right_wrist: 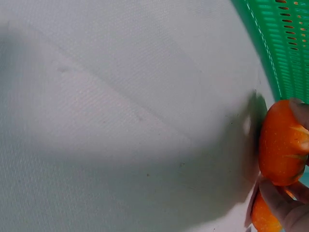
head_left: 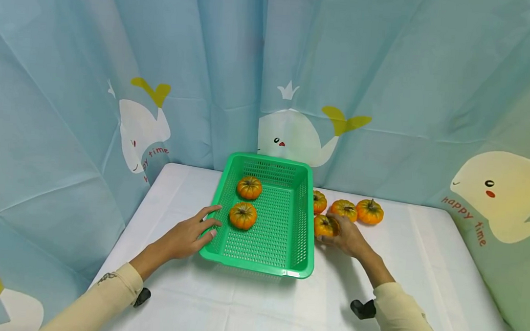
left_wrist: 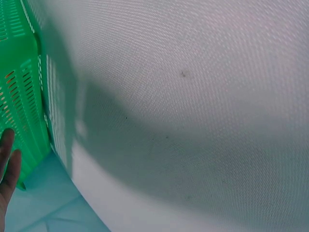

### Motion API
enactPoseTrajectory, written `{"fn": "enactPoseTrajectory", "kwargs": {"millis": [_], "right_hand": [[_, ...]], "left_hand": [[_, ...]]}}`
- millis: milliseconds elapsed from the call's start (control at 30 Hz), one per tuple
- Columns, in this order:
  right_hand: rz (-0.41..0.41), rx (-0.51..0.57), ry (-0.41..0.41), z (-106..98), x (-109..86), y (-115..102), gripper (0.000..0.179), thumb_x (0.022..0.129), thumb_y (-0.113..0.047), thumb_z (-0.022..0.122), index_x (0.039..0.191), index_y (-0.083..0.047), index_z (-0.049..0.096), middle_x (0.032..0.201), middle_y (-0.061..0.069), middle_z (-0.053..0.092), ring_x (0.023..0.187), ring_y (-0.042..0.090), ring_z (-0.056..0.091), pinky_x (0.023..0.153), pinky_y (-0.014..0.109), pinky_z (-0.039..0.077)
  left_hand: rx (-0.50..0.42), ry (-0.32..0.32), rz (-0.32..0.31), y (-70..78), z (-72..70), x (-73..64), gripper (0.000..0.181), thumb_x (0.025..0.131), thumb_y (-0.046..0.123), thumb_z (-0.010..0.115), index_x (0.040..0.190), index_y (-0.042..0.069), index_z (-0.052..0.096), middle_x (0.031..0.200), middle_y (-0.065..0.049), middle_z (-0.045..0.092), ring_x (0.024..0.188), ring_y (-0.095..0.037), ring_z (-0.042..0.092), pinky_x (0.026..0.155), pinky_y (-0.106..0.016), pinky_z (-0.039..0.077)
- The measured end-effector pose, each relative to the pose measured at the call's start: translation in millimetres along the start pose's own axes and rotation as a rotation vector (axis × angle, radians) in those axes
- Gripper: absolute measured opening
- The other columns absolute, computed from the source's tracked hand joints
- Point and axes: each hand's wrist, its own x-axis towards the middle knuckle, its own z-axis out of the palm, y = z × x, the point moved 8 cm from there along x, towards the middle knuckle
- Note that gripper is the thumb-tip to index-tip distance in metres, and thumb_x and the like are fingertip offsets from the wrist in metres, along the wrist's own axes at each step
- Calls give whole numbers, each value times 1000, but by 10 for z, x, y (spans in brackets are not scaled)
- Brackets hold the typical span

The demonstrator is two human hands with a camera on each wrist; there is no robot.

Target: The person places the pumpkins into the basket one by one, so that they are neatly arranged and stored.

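Note:
A green plastic basket (head_left: pixel 264 264) with slotted walls holds two small orange pumpkins, one pumpkin (head_left: pixel 249 187) behind the other pumpkin (head_left: pixel 243 216). At its left rim rests my left hand (head_left: pixel 192 235), fingers spread and reaching over the edge; in the left wrist view two fingertips (left_wrist: pixel 10 169) show against the basket wall. My right hand (head_left: pixel 346 237) grips another pumpkin (head_left: pixel 324 226) just outside the right wall. The right wrist view has thumb and fingers on opposite sides of this gripped pumpkin (right_wrist: pixel 282 145), close beside the basket.
Behind the right hand sit three more pumpkins: one pumpkin (head_left: pixel 320 202) against the basket, a middle pumpkin (head_left: pixel 344 209) and a stemmed pumpkin (head_left: pixel 370 212). A white cloth covers the table (head_left: pixel 424 258). Blue curtains (head_left: pixel 234 71) with whale prints hang along the back and sides.

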Motion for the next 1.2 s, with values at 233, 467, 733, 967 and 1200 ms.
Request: {"fn": "enactPoseTrajectory", "kwargs": {"millis": [233, 467, 733, 967, 1200], "right_hand": [[-26, 36, 17, -92, -32, -47, 70, 85, -17, 79, 144, 4, 48, 145, 35, 44, 133, 56, 39, 108, 71, 31], [-19, 50, -12, -129, -48, -51, 71, 86, -20, 79, 145, 2, 47, 149, 30, 44, 136, 54, 38, 109, 71, 29], [-6, 48, -9, -225, -66, -44, 71, 85, -24, 80, 144, 1, 48, 146, 30, 48, 135, 53, 41, 107, 71, 32], [-9, 45, -20, -330, -95, -78, 72, 87, -32, 79, 144, -1, 49, 145, 30, 49, 128, 50, 49, 101, 67, 40], [-2, 27, -44, -426, -119, -87, 72, 88, -35, 78, 145, -3, 49, 143, 29, 51, 120, 46, 53, 96, 64, 45]], "left_hand": [[0, 5, 6, -8, 3, -4, 34, 107, 32, 48, 130, 14, 64, 161, -4, 33, 121, -28, 62, 91, -48, 54], [12, 11, 6, -32, 19, -7, 33, 107, 33, 48, 130, 15, 64, 161, -2, 33, 121, -28, 62, 90, -48, 54], [13, 11, 8, -19, 13, -9, 33, 107, 33, 49, 130, 15, 64, 161, -3, 33, 121, -28, 62, 90, -48, 54], [8, 10, 5, -13, 2, -8, 33, 107, 33, 49, 129, 14, 65, 161, -3, 34, 120, -29, 63, 91, -48, 54], [8, 4, 2, -14, 3, 1, 33, 107, 33, 49, 130, 14, 64, 161, -4, 33, 121, -29, 62, 91, -48, 54]]}}
